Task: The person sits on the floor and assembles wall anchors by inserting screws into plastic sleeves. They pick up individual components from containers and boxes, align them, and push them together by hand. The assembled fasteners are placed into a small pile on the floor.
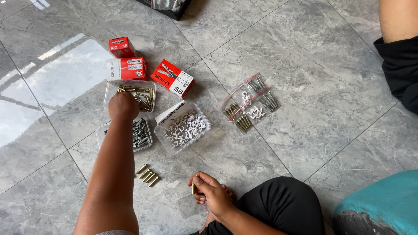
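Brass-coloured screws [138, 94] filled a clear plastic tub [109, 89] on the grey tiled floor [305, 65], where we sat sorting hardware. Behind the tub stood three red-and-white cardboard boxes [130, 65]. Nearer us a second tub held grey screws [140, 132], largely screened by our left forearm, and five loose brass screws [147, 175] lay in a row on the tile just beside that arm. To the right sat a third tub of white cable clips [185, 128], then a cluster of small zip bags [250, 102] with screws, nails and clips, well apart from the tubs. A black tray [167, 6] showed at the top edge, another person's limb and dark sleeve [398, 65] at the far right, and a teal object [383, 204] in the lower corner.

Our left arm stretched straight forward, the left hand [123, 105] curled knuckles-up over the near rim of the brass-screw tub; we could not tell what, if anything, its fingers had pinched. Our right hand [212, 192] rested low by our black-clad knee [283, 204], fingers curled around one brass screw [193, 187] held upright.
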